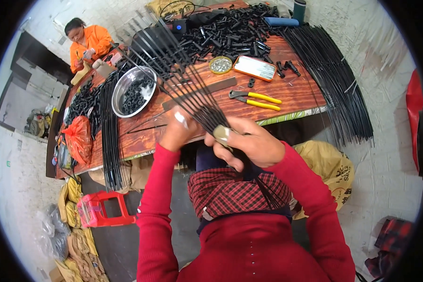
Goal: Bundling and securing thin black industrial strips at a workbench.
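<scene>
A bundle of thin black rods is in front of me over the table edge, fanning out up and to the left. My right hand is closed round its near end. A pale cover sits on that thumb, and rod ends hang below the palm over my checked apron. My left hand, with a white wrap on one finger, is closed at the bundle's left side; its fingertips are partly hidden behind the rods. Just beyond my right hand, yellow-handled pliers lie on the wooden table.
A metal bowl of small black rings stands left. Black tubular parts are heaped at the back, near an orange-rimmed tray and a round dish. Long rods overhang the right edge. A co-worker sits far left; a red stool stands below.
</scene>
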A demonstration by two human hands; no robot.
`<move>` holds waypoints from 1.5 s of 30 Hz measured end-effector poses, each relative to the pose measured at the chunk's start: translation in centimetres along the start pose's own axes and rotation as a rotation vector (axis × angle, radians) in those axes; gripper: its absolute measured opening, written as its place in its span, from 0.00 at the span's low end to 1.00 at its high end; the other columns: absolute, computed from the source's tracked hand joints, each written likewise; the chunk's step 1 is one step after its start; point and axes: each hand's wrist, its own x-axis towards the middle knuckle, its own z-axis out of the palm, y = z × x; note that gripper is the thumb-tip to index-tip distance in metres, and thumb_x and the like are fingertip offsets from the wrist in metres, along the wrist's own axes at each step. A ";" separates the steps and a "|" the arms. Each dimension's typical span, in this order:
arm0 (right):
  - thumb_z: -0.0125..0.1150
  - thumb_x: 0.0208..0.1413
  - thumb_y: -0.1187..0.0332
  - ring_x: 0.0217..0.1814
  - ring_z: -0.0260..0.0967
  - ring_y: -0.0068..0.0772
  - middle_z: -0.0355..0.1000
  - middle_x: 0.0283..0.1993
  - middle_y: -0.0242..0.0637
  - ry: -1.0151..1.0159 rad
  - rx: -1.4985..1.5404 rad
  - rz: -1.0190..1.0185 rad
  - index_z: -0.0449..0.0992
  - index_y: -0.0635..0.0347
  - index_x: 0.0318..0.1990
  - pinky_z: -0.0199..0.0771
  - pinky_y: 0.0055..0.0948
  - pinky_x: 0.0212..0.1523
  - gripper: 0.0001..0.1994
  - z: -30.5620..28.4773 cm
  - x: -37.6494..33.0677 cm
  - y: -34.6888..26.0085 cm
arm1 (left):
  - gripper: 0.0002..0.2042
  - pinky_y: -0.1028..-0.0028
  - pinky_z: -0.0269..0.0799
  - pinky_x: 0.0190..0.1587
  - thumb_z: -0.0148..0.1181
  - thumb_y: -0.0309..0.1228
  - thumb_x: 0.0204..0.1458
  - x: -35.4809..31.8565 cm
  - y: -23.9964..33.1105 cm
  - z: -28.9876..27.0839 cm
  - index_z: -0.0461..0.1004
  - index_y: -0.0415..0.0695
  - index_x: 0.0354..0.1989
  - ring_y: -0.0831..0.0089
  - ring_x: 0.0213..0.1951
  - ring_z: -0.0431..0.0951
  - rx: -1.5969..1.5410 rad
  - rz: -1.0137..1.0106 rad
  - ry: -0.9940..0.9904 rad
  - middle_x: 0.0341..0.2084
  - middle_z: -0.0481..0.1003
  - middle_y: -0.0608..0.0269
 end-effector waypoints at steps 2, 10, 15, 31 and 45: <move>0.44 0.70 0.62 0.18 0.59 0.16 0.64 0.24 0.29 -0.018 0.002 -0.031 0.69 0.65 0.46 0.61 0.17 0.22 0.14 -0.7 2.0 0.6 | 0.10 0.64 0.70 0.54 0.58 0.18 0.48 2.1 -0.9 -1.2 0.77 0.38 0.40 0.60 0.50 0.77 -0.018 0.029 0.075 0.42 0.79 0.54; 0.41 0.71 0.66 0.17 0.58 0.18 0.63 0.24 0.29 0.149 -0.076 0.084 0.68 0.66 0.46 0.61 0.19 0.19 0.12 -4.8 6.5 7.9 | 0.14 0.65 0.65 0.59 0.54 0.24 0.54 2.7 -8.1 4.2 0.77 0.47 0.48 0.58 0.55 0.74 0.217 0.064 0.059 0.54 0.76 0.58; 0.43 0.71 0.62 0.21 0.59 0.15 0.62 0.26 0.27 0.048 0.012 0.008 0.68 0.65 0.48 0.62 0.17 0.23 0.14 -6.0 4.9 10.9 | 0.19 0.61 0.66 0.62 0.54 0.20 0.54 2.0 -8.5 3.8 0.75 0.47 0.55 0.56 0.62 0.70 0.175 -0.029 -0.009 0.57 0.74 0.59; 0.46 0.66 0.70 0.41 0.76 0.42 0.76 0.36 0.43 0.182 -0.617 -0.037 0.73 0.66 0.41 0.73 0.35 0.45 0.10 -11.8 2.9 22.7 | 0.20 0.60 0.62 0.66 0.54 0.18 0.53 2.2 -7.2 4.2 0.75 0.44 0.55 0.53 0.64 0.67 0.132 -0.021 -0.089 0.59 0.72 0.53; 0.45 0.67 0.69 0.43 0.76 0.45 0.77 0.38 0.43 0.287 -0.608 0.047 0.73 0.63 0.40 0.73 0.38 0.46 0.10 -12.9 2.8 25.3 | 0.41 0.47 0.49 0.69 0.67 0.28 0.36 0.9 -2.7 0.6 0.63 0.44 0.67 0.40 0.70 0.50 0.326 0.055 -0.541 0.72 0.50 0.45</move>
